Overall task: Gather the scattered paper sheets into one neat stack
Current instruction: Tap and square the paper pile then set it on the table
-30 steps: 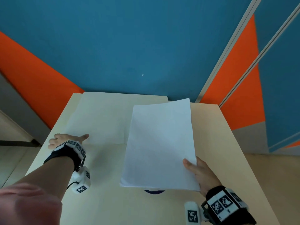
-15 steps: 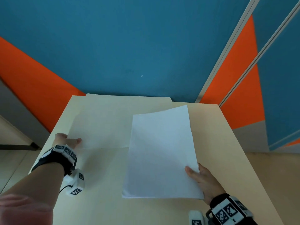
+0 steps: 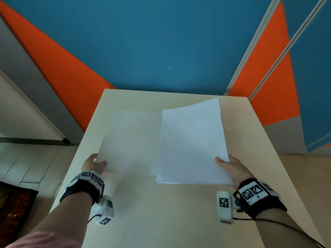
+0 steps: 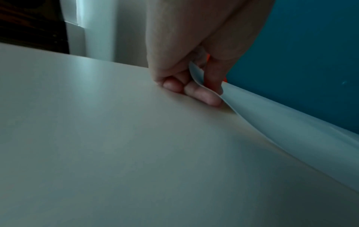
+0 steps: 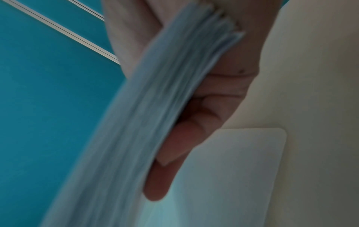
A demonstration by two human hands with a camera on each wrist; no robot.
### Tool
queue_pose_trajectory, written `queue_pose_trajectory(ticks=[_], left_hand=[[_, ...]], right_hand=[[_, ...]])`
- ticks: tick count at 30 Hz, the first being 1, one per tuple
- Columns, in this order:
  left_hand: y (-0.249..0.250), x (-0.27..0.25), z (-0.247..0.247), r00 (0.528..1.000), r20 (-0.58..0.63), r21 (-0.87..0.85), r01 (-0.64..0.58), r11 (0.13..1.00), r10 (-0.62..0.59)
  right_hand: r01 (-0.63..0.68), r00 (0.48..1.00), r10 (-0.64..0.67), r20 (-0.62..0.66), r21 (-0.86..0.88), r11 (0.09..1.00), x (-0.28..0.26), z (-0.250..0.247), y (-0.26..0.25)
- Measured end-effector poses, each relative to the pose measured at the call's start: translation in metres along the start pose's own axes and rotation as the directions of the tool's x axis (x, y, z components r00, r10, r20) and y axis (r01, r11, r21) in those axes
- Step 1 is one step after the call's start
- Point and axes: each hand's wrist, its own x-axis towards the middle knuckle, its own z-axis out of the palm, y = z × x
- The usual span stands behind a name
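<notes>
A stack of white paper sheets (image 3: 192, 145) is held above the cream table (image 3: 161, 212) by my right hand (image 3: 231, 167), thumb on top and fingers (image 5: 196, 135) under its near right corner. The stack's edge (image 5: 155, 107) shows several sheets. A single pale sheet (image 3: 129, 140) lies to the left of the stack, its near left corner lifted. My left hand (image 3: 95, 164) pinches that corner between thumb and fingers (image 4: 202, 93); the sheet (image 4: 291, 127) curves up off the table there.
The table's left edge (image 3: 75, 158) drops to a tiled floor; a blue and orange wall (image 3: 161, 42) stands just behind the far edge. A white rounded sheet or pad (image 5: 242, 169) shows under the stack in the right wrist view.
The single sheet has slid toward me from the far edge, and my left hand now pinches its corner. The right hand keeps holding the stack, now a little farther right.
</notes>
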Motion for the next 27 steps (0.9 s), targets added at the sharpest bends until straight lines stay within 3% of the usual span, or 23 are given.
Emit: queue_pose_trajectory(ticks=[10, 17, 27], left_hand=[[-0.064, -0.060, -0.011, 0.997, -0.031, -0.002, 0.076, 0.997, -0.076], [-0.062, -0.068, -0.009, 0.996, -0.071, 0.006, 0.063, 0.998, -0.063], [-0.058, -0.068, -0.008, 0.990, -0.102, -0.044, 0.097, 0.994, -0.101]], right_hand=[[-0.026, 1.000, 0.025, -0.005, -0.138, 0.990, -0.017, -0.028, 0.003], [-0.104, 0.994, 0.106, 0.011, -0.119, 0.987, 0.000, -0.032, 0.019], [-0.121, 0.992, 0.122, -0.014, -0.293, 0.948, 0.034, -0.018, 0.048]])
